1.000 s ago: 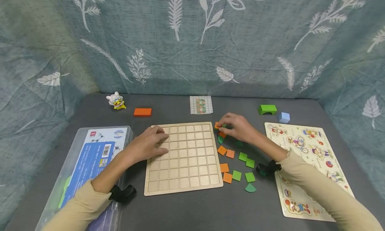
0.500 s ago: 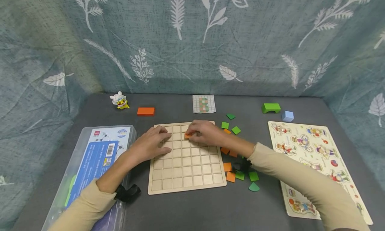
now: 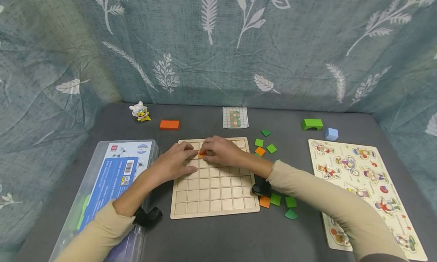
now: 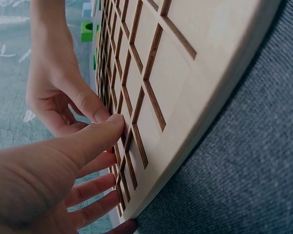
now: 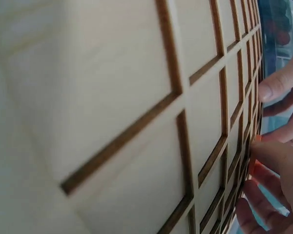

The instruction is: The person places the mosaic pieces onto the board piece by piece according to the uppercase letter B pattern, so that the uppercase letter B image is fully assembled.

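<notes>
A wooden grid board (image 3: 209, 193) lies on the dark table. An orange square tile (image 3: 201, 155) is pinched by my right hand (image 3: 223, 152) over the upper left squares of the board. In the right wrist view a strip of the orange tile (image 5: 254, 158) shows by the thumb. My left hand (image 3: 174, 162) rests on the board's upper left edge, its fingers loosely bent and its thumb lying over the squares. Both hands are close together; the left wrist view shows the left thumb (image 4: 95, 139) beside the right hand (image 4: 58, 83).
Green tiles (image 3: 271, 148) and orange tiles (image 3: 264, 202) lie right of the board. Behind it lies a pattern card (image 3: 235, 118). A plastic case (image 3: 97, 150) stands left, a picture puzzle (image 3: 345, 184) right. Blocks (image 3: 169, 125) and a figurine (image 3: 140, 111) sit at the back.
My right hand has carried the orange tile leftward from the loose tiles to the board's upper left squares. My left hand has stayed at the board's edge.
</notes>
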